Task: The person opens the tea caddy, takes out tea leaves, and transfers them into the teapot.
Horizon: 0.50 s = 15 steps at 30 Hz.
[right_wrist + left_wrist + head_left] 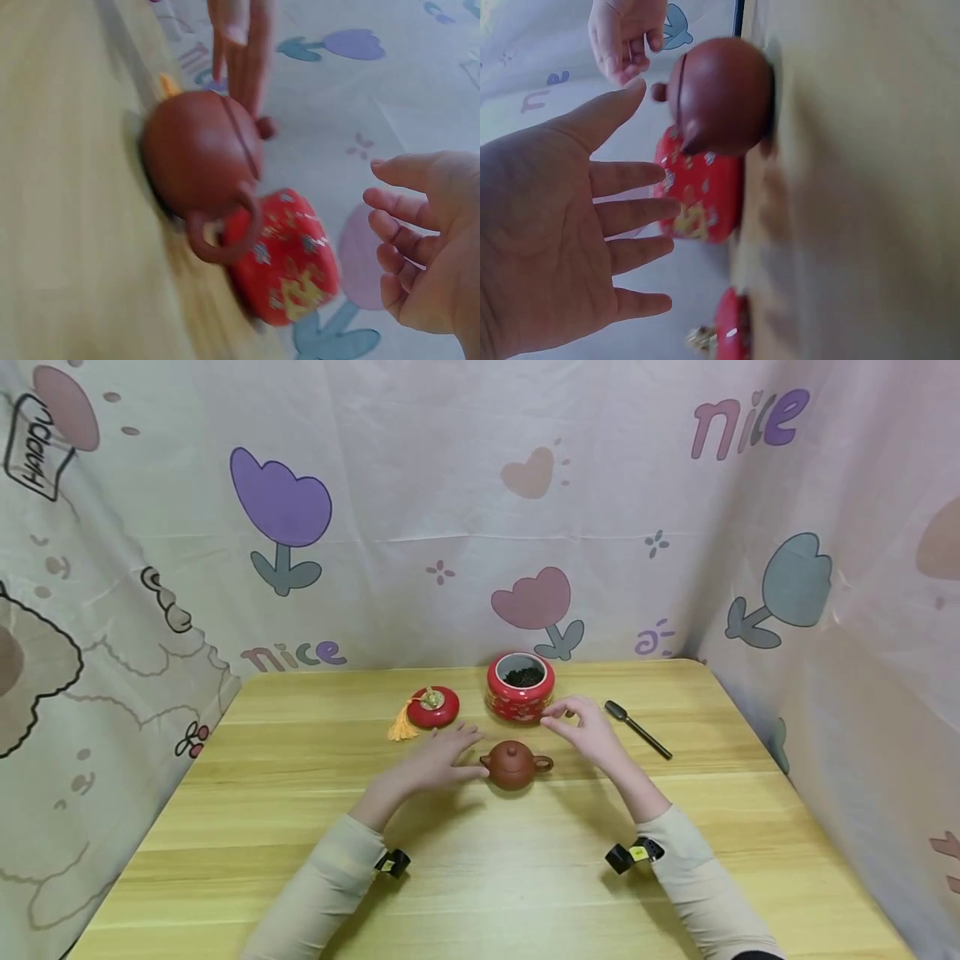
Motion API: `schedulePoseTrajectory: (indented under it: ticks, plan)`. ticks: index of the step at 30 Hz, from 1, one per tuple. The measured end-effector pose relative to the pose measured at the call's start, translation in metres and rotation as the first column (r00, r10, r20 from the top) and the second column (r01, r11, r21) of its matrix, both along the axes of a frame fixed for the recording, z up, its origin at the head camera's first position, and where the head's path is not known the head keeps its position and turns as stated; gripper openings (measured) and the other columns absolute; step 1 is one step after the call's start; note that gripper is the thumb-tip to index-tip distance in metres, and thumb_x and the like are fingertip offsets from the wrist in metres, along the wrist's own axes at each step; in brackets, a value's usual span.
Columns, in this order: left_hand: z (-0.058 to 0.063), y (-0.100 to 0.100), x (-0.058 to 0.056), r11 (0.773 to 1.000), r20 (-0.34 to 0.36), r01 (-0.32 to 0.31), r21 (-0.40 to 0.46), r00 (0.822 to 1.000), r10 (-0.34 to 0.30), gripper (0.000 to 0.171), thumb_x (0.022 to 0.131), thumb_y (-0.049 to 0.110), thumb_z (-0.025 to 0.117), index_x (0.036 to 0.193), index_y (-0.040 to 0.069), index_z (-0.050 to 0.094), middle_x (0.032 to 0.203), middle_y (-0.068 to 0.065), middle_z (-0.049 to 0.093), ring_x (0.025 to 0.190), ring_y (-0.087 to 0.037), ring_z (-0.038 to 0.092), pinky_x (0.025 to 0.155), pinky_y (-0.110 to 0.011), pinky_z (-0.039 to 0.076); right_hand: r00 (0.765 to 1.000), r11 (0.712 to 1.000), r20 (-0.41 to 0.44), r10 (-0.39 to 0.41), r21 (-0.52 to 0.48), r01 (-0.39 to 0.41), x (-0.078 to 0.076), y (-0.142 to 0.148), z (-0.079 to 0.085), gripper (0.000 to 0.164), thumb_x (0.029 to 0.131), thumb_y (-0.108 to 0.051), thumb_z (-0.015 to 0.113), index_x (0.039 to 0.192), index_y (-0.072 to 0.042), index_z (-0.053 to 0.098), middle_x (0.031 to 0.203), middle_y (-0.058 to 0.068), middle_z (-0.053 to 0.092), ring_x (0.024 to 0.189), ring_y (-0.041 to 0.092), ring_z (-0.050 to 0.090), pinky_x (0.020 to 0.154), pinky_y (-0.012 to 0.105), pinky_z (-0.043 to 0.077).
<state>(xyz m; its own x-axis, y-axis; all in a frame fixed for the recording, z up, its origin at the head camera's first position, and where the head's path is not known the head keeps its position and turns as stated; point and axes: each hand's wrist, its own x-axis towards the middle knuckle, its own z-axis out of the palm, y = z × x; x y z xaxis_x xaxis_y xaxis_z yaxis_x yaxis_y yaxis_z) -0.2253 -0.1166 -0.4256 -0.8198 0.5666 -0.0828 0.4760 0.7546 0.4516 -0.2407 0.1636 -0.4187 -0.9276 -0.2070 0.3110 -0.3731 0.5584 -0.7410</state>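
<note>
A small reddish-brown clay teapot (512, 766) with its lid on stands on the table, spout to the left and handle to the right. My left hand (442, 760) is stretched out beside the spout, its fingers spread and holding nothing; the left wrist view shows its bare palm. Above and to the right of the handle, my right hand (588, 735) hovers with loosely bent fingers and nothing between them. Behind the teapot sits a red patterned jar (519, 702), uncovered, with dark tea leaves (524, 677) inside.
Left of the jar lies its red lid (435, 708) with a gold knob and an orange tassel (403, 725). A dark tea scoop (639, 729) lies at the right. A printed curtain (420, 510) hangs along the back and sides of the wooden table (247, 827).
</note>
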Motion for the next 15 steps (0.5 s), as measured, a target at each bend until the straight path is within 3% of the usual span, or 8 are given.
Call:
schedulePoseTrajectory:
  ticks: [4,8,15]
  plan:
    - [0.012,-0.014,-0.003,0.998,-0.088,0.002,-0.055,0.996,-0.007,0.067,0.093,0.049,0.06,0.147,0.013,0.044,0.155,-0.013,0.039,0.147,-0.034,0.029,0.118,-0.063,0.017,0.998,0.998,-0.008,-0.063,0.008,0.063,-0.006,0.014,0.01,0.02,0.088,-0.02,0.071,0.102,-0.005,0.072,0.099,0.013,0.069,0.1,0.028,0.058,0.091,0.046,0.046]
    - [0.021,-0.026,-0.011,0.998,-0.213,-0.011,-0.064,0.977,-0.003,0.06,0.093,0.043,0.062,0.142,0.012,0.051,0.149,-0.013,0.048,0.14,-0.033,0.042,0.116,-0.059,0.028,0.997,0.997,-0.013,-0.077,0.0,0.077,-0.018,0.022,0.016,0.025,0.09,-0.02,0.069,0.108,-0.002,0.07,0.098,0.015,0.065,0.1,0.029,0.057,0.092,0.047,0.045]
    - [0.017,-0.043,-0.036,0.999,-0.444,-0.024,0.028,0.895,0.034,0.046,0.088,0.034,0.072,0.124,0.006,0.066,0.125,-0.016,0.067,0.117,-0.036,0.061,0.101,-0.053,0.048,0.996,0.995,-0.043,-0.074,0.065,0.077,-0.047,0.023,0.018,0.045,0.092,-0.028,0.065,0.127,-0.001,0.061,0.122,0.022,0.058,0.116,0.037,0.052,0.096,0.054,0.044]
